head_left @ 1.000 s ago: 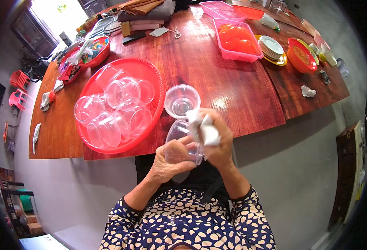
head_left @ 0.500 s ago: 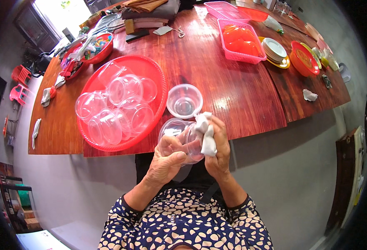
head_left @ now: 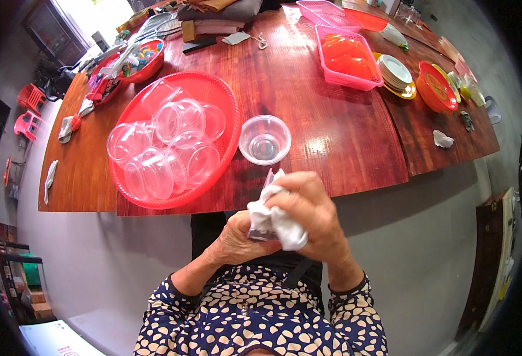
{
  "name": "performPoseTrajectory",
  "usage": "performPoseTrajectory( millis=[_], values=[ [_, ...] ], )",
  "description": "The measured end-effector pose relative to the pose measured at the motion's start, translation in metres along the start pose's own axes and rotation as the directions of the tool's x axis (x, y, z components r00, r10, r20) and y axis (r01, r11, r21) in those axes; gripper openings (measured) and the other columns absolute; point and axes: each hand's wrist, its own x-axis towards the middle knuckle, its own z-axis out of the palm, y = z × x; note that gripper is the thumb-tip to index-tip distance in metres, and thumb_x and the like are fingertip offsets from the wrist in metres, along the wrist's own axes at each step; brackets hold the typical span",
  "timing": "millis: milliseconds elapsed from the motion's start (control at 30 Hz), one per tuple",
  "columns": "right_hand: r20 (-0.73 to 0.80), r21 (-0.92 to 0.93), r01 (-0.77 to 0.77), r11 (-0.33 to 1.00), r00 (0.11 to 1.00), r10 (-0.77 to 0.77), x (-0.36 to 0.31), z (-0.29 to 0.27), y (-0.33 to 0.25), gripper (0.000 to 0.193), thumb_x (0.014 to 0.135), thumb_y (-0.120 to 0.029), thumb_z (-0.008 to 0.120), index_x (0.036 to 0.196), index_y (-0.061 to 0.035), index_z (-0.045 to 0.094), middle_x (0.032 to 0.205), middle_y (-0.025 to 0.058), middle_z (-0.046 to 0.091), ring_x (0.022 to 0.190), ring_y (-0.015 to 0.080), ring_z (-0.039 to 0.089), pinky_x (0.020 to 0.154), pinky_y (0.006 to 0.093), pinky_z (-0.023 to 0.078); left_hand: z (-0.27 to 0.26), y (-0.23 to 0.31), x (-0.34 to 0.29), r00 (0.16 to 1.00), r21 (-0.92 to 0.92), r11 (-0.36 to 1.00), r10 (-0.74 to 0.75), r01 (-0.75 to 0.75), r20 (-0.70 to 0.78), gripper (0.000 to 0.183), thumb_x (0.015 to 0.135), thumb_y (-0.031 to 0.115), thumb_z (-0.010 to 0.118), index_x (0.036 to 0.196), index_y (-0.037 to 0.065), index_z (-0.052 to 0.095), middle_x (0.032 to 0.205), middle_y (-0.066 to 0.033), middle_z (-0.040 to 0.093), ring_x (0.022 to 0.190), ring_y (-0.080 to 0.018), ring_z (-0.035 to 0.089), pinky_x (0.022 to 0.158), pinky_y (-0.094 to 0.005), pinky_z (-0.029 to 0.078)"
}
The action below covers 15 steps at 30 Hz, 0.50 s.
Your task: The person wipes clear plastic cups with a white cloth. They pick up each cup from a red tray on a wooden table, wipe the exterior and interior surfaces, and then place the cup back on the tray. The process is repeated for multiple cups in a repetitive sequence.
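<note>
My left hand (head_left: 237, 242) grasps a clear cup (head_left: 261, 235); my right hand (head_left: 317, 213) clenches white cloth (head_left: 275, 222) against it; just beyond my grip stands a plastic tub (head_left: 265, 142).

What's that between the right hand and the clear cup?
A crumpled white cloth sits between the right hand and the mostly hidden clear cup, in the head view.

Pretty bright shot, with the opening (head_left: 107, 18) between 10 and 11 o'clock basically blown out. The glossy table (head_left: 347, 133) kicks back glare just past 12 and again around 2, and a soft shadow sits on the floor (head_left: 385, 204) near 3. White cloth (head_left: 284, 228) reads super bright. Fisheye bends edges toward the rim; corners go black.
</note>
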Motion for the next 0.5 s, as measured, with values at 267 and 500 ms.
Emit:
performPoseTrajectory(
  millis=[267,500],
  values=[
    [0.285,0.766,-0.551,0.33,0.753,0.594,-0.005,0.004,0.041,0.021,0.092,-0.012,0.059,0.109,0.0004,0.06,0.104,0.0069,0.062,0.092,0.0113,0.058,0.078,0.0234,0.048,-0.003,0.009,0.006,0.979,-0.25,0.963,0.144,-0.104,0.144,0.023,0.068,-0.005,0.078,0.079,0.003,0.06,0.129,-0.0218,0.053,0.115,-0.0306,0.055,0.089,-0.0394,0.05],
    [-0.093,0.938,-0.178,0.297,0.696,0.712,-0.041,0.063,0.034,0.032,0.098,-0.016,0.045,0.125,0.0002,0.047,0.114,0.0096,0.057,0.102,0.0161,0.058,0.088,0.0304,0.048,-0.004,-0.009,0.021,0.99,-0.81,0.572,0.122,-0.128,-0.07,0.027,0.077,0.006,0.073,0.094,0.013,0.053,0.145,-0.0243,0.031,0.128,-0.0524,0.034,0.087,-0.0627,0.049]
  ],
)
